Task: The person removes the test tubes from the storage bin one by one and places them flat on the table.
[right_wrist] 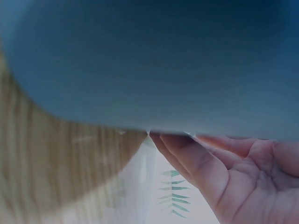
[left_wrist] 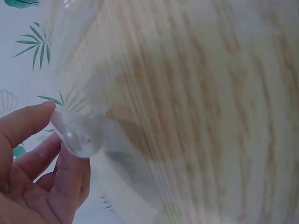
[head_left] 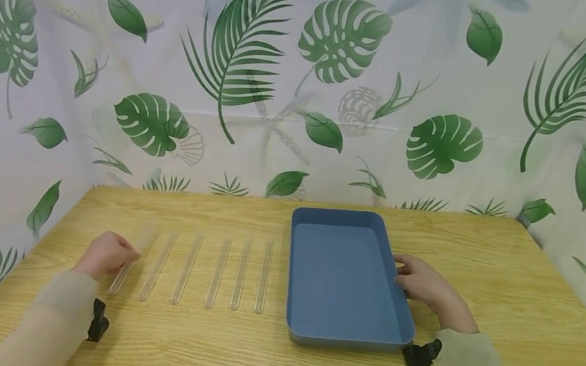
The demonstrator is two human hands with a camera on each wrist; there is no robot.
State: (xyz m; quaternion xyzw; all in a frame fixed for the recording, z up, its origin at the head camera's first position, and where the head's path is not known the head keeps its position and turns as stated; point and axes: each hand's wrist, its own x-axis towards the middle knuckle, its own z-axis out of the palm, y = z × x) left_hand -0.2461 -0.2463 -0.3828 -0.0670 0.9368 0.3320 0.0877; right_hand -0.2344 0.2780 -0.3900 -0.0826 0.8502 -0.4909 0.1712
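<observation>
At the left, my left hand (head_left: 106, 253) pinches a clear test tube (head_left: 120, 279) between thumb and fingers. Its rounded end (left_wrist: 84, 140) shows close up in the left wrist view. Several more clear tubes lie in a row to its right, among them a tube (head_left: 158, 267) nearest the hand and another (head_left: 263, 279) beside the blue tray (head_left: 344, 341). My right hand (head_left: 430, 289) holds the tray's right side. In the right wrist view, the tray wall (right_wrist: 149, 70) hides the fingertips of the right hand (right_wrist: 233, 172).
A wooden table (head_left: 180, 353) bears everything. Behind it and at both sides hangs a white cloth (head_left: 250, 156) with green leaf prints. Black wrist cameras sit at the left cuff (head_left: 99, 322) and the right cuff (head_left: 421, 356).
</observation>
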